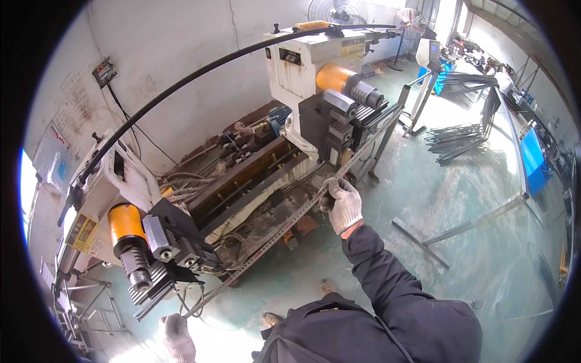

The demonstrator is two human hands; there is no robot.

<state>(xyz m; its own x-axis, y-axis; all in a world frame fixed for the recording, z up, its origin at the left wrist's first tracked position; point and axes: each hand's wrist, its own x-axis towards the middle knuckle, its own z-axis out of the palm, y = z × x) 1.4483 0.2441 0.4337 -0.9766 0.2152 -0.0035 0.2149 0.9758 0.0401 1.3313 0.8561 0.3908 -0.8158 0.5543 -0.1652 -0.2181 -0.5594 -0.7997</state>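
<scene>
A long, narrow, pale strip with fine marks and a few reddish spots, like a measuring tape (266, 247), runs slantwise along the front of a two-headed machine (296, 78). Its near left end meets my left hand (177, 340), which wears a light knitted glove and has its fingers closed at that end. Farther up the strip, my right hand (343, 207), gloved the same way, is closed round it, close below the far machine head. Whether the strip runs on beyond my right hand is hard to make out.
Spindles with yellow housings, one near (126, 224) and one far (334, 78), jut toward me. A black hose (200, 85) arches over the machine. Bundles of dark rods (463, 142) rest on a stand at right. A metal frame leg (420, 243) stands on the green floor.
</scene>
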